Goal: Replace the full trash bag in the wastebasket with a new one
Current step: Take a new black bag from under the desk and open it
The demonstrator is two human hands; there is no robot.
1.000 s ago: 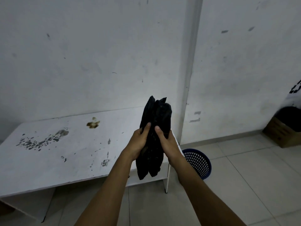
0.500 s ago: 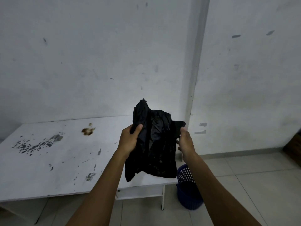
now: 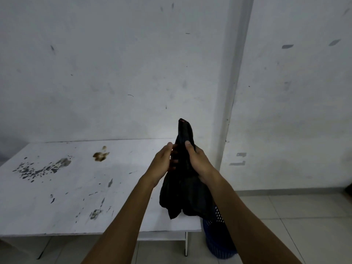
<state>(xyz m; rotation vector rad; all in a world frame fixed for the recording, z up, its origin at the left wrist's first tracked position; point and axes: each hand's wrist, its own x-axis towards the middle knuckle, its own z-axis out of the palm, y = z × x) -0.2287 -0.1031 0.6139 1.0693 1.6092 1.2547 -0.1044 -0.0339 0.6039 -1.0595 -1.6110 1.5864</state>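
A: From the head camera, what is in the hands?

B: A black trash bag (image 3: 185, 184), bunched into a crumpled column and held up in front of the chest. Its top sticks up above both thumbs in a narrow peak, and its loose lower end hangs down over the near right part of the table (image 3: 80, 189).

A: And the grip on each side?

B: The left hand (image 3: 164, 164) has its palm against the bag's left side, with the thumb up along the plastic and the fingers curled round it. The right hand (image 3: 198, 164) clasps the bag from the right, thumb on the front and fingers hidden behind the folds. Both hands are closed round the same bag, close together.

A: Where is the wastebasket?

B: The blue perforated wastebasket (image 3: 219, 239) stands on the tiled floor (image 3: 297, 225) just beside the table's right end, below the right forearm. The bag's hanging end and the forearm cover most of it, so I cannot tell what is inside or whether it has a liner.

A: Anything on the table?

B: Only marks: dark chipped patches towards the left and a brown stain (image 3: 100, 155) nearer the wall (image 3: 114, 73)
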